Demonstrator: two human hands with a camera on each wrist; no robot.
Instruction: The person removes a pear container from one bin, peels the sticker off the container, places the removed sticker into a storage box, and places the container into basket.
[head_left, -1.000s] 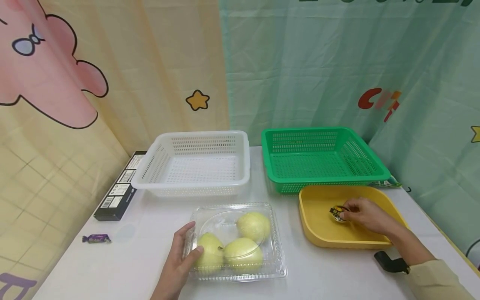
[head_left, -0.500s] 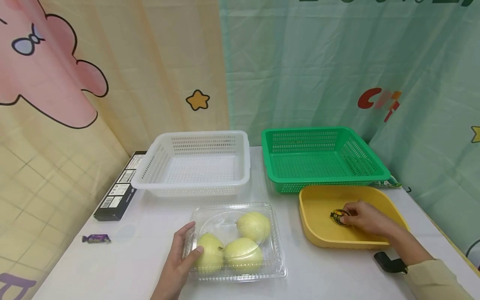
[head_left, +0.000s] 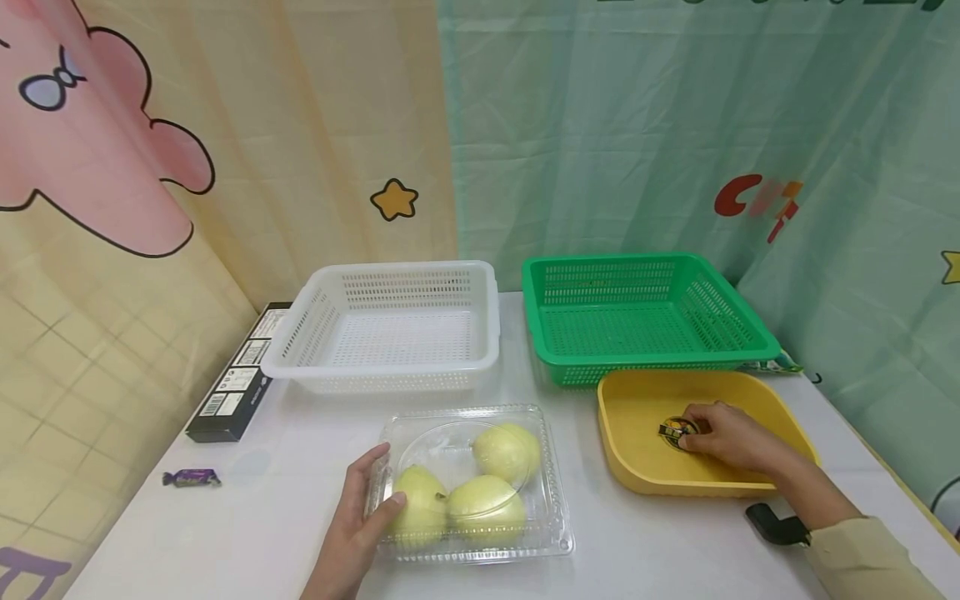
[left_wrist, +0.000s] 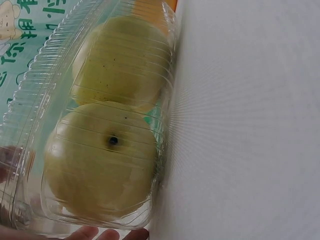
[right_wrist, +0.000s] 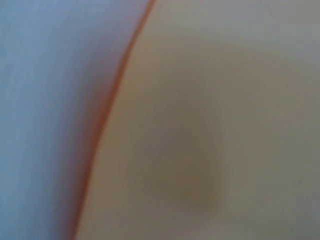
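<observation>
Ribbed clear plastic clamshell (head_left: 476,482) of three smooth pale pears sits on the worktop, left hand (head_left: 358,521) fingers curled round its edge. Right hand (head_left: 731,436) fingers pinch a small round foil-wrapped sweet (head_left: 677,430) in the glossy yellow tray (head_left: 628,454). Left wrist view alone shows pear speckles; right wrist view is blur.

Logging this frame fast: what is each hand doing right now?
Left hand: grips the side of the clear fruit box.
Right hand: pinches a small dark packet inside the yellow tray.
</observation>
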